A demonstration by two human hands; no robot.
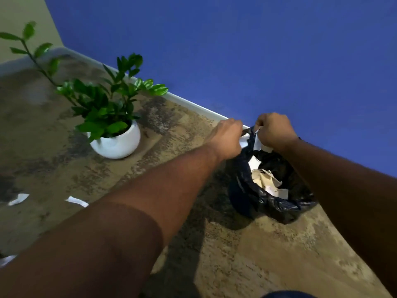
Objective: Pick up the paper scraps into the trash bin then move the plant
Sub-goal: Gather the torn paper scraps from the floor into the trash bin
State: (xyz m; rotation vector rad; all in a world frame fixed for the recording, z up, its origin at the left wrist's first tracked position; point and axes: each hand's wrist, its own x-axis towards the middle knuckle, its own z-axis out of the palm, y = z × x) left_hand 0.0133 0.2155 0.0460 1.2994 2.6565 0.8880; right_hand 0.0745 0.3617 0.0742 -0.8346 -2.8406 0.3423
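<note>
Paper scraps hang from my fingers over the trash bin [272, 190]. Seen from my head, both hands are out in front of me, close together above the bin's far rim. My right hand [276, 132] is curled tight, its fingers pinching a white paper strip [257, 141] that dangles down into the bin's mouth. My left hand [227, 137] is also curled; a bit of white paper [243, 144] shows just under its fingers, but I cannot tell whether they grip it or the black bag's edge beside it.

Directly below my fingers the bin is lined with a black bag [285, 208], and a heap of torn scraps [268, 181] already lies inside. The bin stands just beside the white skirting [193, 107], so there is little room beyond my fingertips. Left of my left hand the floor is open up to the plant [103, 100] in its round white pot [118, 145], well apart from the bin. Nearer me, left of my forearm, two loose scraps [18, 199] [77, 201] lie on the floor, and another [6, 260] at the picture's left edge.

The floor is mottled brown carpet [247, 254]. A blue wall [236, 50] rises behind my hands, meeting a pale wall [19, 16] in the corner beyond the plant.
</note>
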